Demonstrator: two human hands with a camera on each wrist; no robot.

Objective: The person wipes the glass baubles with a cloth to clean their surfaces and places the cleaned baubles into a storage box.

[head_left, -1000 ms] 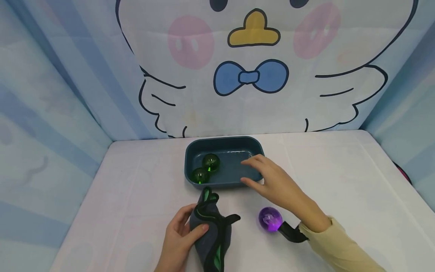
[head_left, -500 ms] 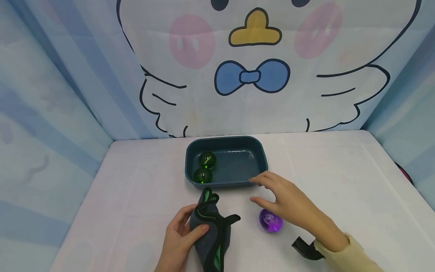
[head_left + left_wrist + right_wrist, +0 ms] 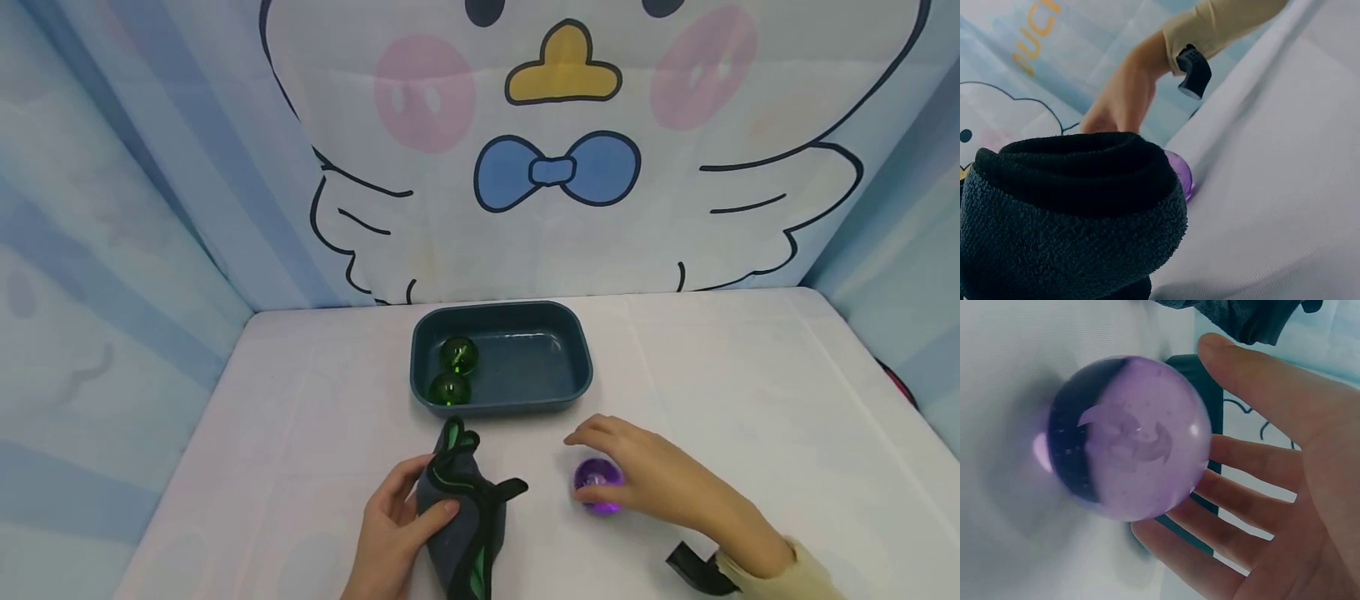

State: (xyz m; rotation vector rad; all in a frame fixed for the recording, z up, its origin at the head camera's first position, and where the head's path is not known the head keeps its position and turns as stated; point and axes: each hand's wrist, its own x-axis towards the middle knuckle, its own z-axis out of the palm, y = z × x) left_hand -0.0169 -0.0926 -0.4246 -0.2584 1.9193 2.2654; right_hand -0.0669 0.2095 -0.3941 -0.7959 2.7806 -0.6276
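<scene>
My left hand (image 3: 393,521) grips a soft dark grey-blue fabric piece with wavy black trim, green insets and a small black tab (image 3: 468,517), thumb on top. In the left wrist view this fabric piece (image 3: 1072,244) looks fuzzy and folded, and hides the fingers. A clear purple ball (image 3: 596,472) rests on the table to its right. Over and beside the ball is my right hand (image 3: 667,479), thumb and fingers spread around it. From the right wrist the purple ball (image 3: 1141,437) shows in front of the spread fingers, thumb apart from it.
Behind both hands stands a dark teal tray (image 3: 517,408) with two clear green balls (image 3: 459,355) at its left end. A black wrist camera (image 3: 697,569) sits at the right cuff. The white table (image 3: 300,417) meets printed curtains at the back and sides.
My right hand has drawn back from the tray toward me and down to the purple ball. The green balls shifted slightly in the tray. My left hand has stayed on the fabric piece.
</scene>
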